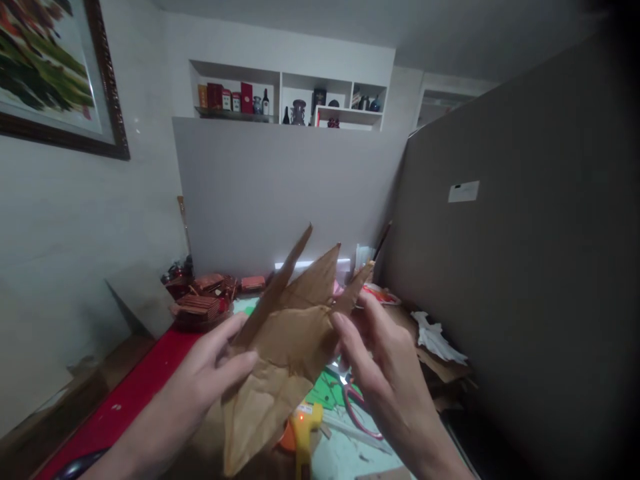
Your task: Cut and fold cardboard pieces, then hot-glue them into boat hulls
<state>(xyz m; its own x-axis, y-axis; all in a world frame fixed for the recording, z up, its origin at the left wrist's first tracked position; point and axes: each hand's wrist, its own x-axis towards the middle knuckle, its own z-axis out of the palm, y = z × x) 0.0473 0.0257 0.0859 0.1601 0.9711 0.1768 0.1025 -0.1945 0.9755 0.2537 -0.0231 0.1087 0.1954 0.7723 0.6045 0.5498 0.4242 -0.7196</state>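
Observation:
A folded brown paper piece [287, 337] with several pointed tips is held up in front of me, tilted to the right. My left hand [213, 370] grips its left edge, thumb on the near face and fingers behind. At the right side, my right hand [383, 360] pinches the paper near the base of the right-hand point; some of its fingertips are hidden. Below the paper lies a yellow hot glue gun [305, 427] with a small lit red light. Scissors with pink handles [354, 408] rest beside my right hand, over a green mat [326, 392].
Red-brown bundles [200, 307] sit at the back left of the red table edge [125, 387]. Brown scraps and white crumpled paper [439, 339] lie on the right. Grey panels [295, 180] stand behind and to the right, with a shelf [235, 115] above.

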